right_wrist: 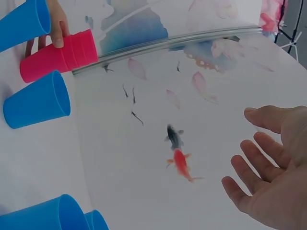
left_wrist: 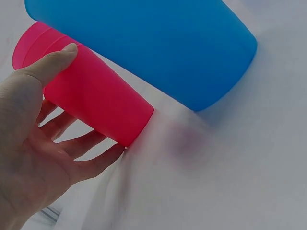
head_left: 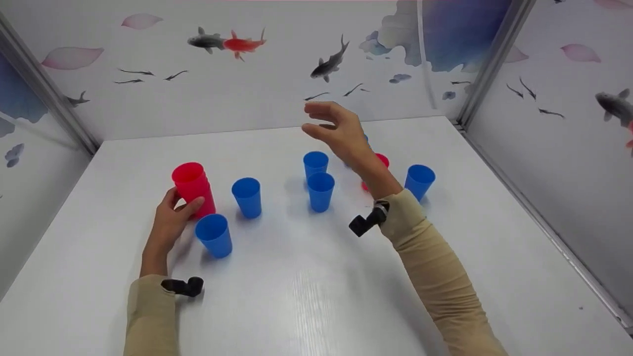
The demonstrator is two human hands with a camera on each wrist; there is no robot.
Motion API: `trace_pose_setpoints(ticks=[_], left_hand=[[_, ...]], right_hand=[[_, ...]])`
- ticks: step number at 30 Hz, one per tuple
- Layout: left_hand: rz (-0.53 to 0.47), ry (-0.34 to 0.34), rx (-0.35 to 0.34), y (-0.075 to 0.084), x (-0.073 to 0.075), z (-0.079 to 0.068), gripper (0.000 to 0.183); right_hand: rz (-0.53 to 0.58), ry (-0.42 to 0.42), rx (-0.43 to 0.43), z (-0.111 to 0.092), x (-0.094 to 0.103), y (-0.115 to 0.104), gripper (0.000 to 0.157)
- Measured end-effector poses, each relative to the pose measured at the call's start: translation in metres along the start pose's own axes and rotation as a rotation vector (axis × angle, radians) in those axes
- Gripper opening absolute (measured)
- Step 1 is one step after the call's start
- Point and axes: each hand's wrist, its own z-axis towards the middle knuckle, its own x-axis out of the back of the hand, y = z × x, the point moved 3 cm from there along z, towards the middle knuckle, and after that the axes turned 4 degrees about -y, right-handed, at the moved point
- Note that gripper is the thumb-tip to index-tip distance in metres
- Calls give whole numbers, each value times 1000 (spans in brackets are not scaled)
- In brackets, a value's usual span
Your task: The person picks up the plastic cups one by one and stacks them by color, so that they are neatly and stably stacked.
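My left hand (head_left: 170, 217) grips a stack of red cups (head_left: 192, 185) at the table's left, thumb on one side and fingers on the other. Several rims show near the top of the stack (left_wrist: 91, 91) in the left wrist view. A blue cup (head_left: 215, 237) stands just in front of it, and another blue cup (head_left: 247, 198) to its right. Raised in the air over the back of the table, my right hand (head_left: 341, 131) has loosely bent fingers and holds nothing. Behind its forearm a red cup (head_left: 382, 160) is mostly hidden.
Two blue cups stand mid-table, the nearer blue cup (head_left: 321, 194) in front of the farther blue cup (head_left: 315, 162). Another blue cup (head_left: 419, 180) is right of my forearm. Printed walls (head_left: 277, 89) enclose the white table (head_left: 296, 287) at the back and sides.
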Motion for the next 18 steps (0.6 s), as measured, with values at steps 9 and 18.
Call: trace_pose_setpoints(ticks=[9, 18], left_hand=[[-2, 8, -8, 1, 1, 0, 99], [-7, 10, -18, 1, 0, 0, 98]], right_hand=[[-40, 114, -30, -30, 37, 25, 51], [-53, 188, -122, -49, 66, 71, 53]])
